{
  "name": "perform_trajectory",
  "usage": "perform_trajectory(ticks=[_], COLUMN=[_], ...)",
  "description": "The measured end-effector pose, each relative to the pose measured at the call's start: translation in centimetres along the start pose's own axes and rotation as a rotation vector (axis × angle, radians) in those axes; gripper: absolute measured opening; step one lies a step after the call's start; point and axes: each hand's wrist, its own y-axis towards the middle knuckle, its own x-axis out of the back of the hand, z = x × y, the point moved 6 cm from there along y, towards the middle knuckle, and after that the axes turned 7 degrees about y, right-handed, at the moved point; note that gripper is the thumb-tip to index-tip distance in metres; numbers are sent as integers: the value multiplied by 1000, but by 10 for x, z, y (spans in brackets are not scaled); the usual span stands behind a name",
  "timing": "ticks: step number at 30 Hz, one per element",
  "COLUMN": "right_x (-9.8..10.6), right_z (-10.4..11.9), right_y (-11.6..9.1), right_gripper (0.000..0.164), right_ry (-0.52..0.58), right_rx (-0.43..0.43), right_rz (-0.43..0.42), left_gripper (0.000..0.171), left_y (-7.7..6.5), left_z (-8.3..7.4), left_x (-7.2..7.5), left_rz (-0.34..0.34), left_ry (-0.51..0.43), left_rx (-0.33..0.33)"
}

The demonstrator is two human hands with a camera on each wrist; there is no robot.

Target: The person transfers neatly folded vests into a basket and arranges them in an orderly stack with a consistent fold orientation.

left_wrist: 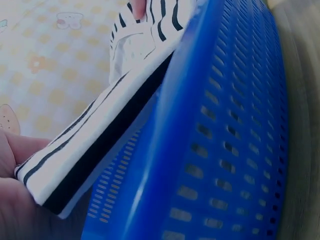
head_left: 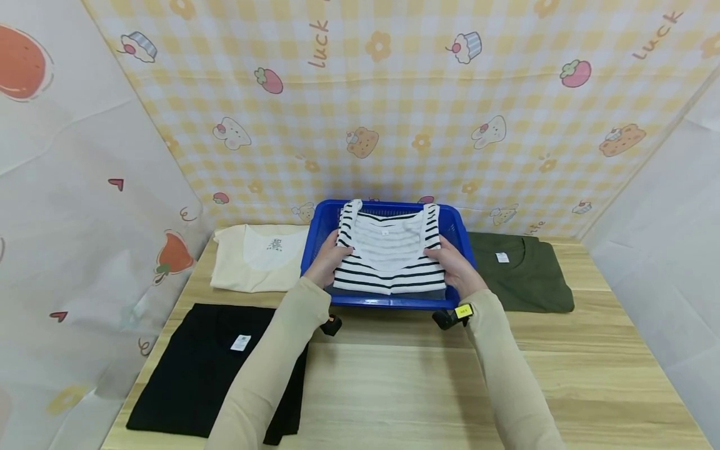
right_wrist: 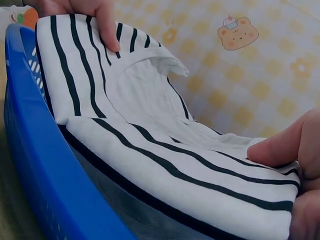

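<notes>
A folded white shirt with black stripes [head_left: 389, 275] is held level over a blue plastic basket [head_left: 388, 302]. My left hand [head_left: 328, 257] grips its left side, thumb on top. On the opposite side my right hand [head_left: 457, 265] pinches the shirt the same way. In the right wrist view the striped shirt [right_wrist: 175, 165] sags a little between the two hands, and its neckline faces up. The left wrist view shows the shirt's folded edge [left_wrist: 100, 145] just inside the basket rim [left_wrist: 165, 125]. Dark grey material shows beneath the shirt inside the basket.
A folded cream shirt [head_left: 227, 262] lies left of the basket, and a dark green shirt [head_left: 534, 281] lies to its right. Nearer on the left is a folded black shirt [head_left: 191, 369], partly under my left sleeve. A checked cloth [head_left: 394, 125] hangs behind the wooden table [head_left: 394, 387].
</notes>
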Motion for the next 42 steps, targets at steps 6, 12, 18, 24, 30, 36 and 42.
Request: perform_trajectory(ticks=[6,12,18,24,30,36,42], right_x=[-2,0,2,3,3,3,2], right_z=[-4,-10,-11,-13,-16,-21,-23], right_y=[7,13,19,24,29,32,32], right_gripper=[56,58,58,58,60,60,59], right_ry=[7,2,-5,-3,-17,-36,-45], right_rx=[-15,-47,-68,-83,-99,-113,-126], right_rz=[2,0,-9,-7,-10,-6,-18], left_gripper=[55,53,55,56,58,57,52], left_y=[3,11,17,22,25,25,67], left_z=[0,5,7,5,6,7,34], left_x=[0,-2,-3,-4,-6,-7,-3], left_rz=[11,8,1,0,2,6,6], left_ry=[30,29,45,90,141,162,182], left_rx=[23,53,80,89,112,114,31])
